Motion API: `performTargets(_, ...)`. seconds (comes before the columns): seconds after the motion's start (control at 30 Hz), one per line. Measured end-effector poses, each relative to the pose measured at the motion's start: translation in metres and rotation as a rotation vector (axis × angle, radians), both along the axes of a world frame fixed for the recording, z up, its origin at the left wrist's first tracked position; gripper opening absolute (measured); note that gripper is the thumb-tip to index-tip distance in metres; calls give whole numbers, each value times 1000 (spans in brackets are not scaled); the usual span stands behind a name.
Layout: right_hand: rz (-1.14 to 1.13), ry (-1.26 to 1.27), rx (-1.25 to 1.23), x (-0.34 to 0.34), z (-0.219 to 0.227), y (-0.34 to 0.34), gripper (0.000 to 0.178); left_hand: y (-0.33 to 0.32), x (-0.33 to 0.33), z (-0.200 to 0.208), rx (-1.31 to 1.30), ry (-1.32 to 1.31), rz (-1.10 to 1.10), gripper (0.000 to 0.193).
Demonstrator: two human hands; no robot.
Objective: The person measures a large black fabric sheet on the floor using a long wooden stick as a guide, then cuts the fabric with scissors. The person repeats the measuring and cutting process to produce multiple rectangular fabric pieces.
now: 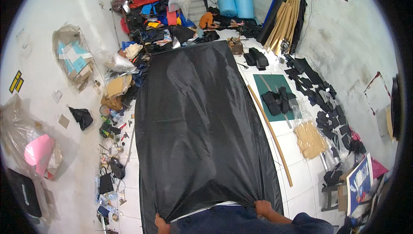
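Observation:
A long sheet of shiny black fabric lies spread along the white tiled floor, running away from me. My left hand grips its near left corner at the bottom of the view. My right hand pinches the near edge on the right, where the cloth bunches into folds. Between my hands the edge is lifted over my dark blue clothing.
Piles of coloured fabric crowd the far left. A person in orange crouches at the far end by blue rolls. A long wooden stick, a green cutting mat, black cut pieces and tools flank the sheet.

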State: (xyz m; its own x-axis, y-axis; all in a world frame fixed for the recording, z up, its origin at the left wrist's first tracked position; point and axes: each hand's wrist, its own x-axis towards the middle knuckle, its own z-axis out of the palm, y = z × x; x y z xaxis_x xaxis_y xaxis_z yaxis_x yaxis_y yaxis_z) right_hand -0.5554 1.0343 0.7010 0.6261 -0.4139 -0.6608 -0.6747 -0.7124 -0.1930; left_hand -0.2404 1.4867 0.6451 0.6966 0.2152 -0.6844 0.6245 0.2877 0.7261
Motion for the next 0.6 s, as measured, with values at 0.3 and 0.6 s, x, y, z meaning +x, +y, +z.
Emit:
performTargets(0.3,-183,-175,-99,18,7,5,35,-21,57,41,-218,-197,-99,56)
performTargets(0.6,-250,-380,-262,40,16,33,30,-20,83,94,-287,-220,-268,65)
